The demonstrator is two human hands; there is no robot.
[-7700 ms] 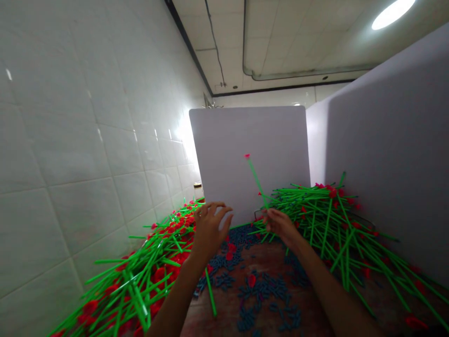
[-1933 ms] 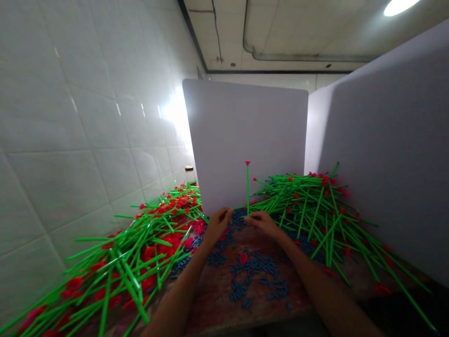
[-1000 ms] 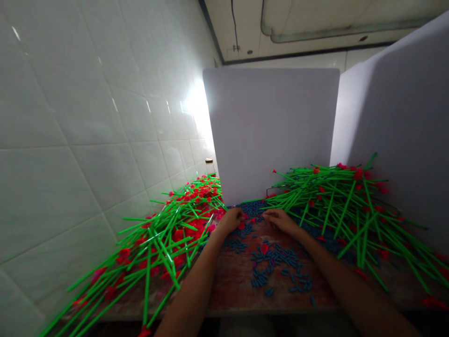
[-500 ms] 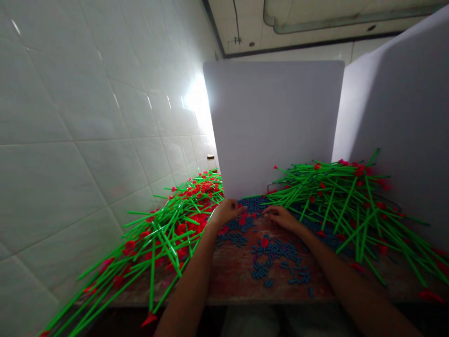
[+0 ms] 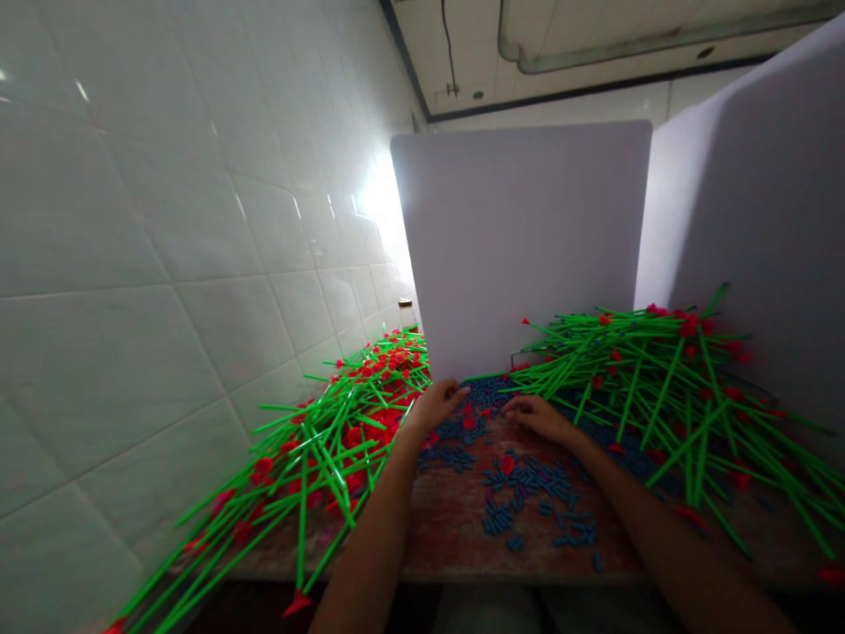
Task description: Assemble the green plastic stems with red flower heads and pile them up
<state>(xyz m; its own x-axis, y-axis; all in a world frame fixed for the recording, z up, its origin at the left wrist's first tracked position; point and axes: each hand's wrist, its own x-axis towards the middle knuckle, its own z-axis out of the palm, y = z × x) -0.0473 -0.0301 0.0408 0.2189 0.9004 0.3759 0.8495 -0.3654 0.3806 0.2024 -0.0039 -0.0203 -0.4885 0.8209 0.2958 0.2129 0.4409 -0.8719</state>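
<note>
While the left hand (image 5: 436, 409) and right hand (image 5: 536, 419) lie open (nothing held) on the wooden table (image 5: 449, 555), blue pegs (image 5: 528, 480) scatter around them.

The bare left forearm (image 5: 368, 546) and bare right forearm (image 5: 666, 519) reach forward; the left hand (image 5: 432, 407) lies palm-down, fingers extended, and the right hand (image 5: 538, 419) lies just beside it, fingers loosely curled.
</note>
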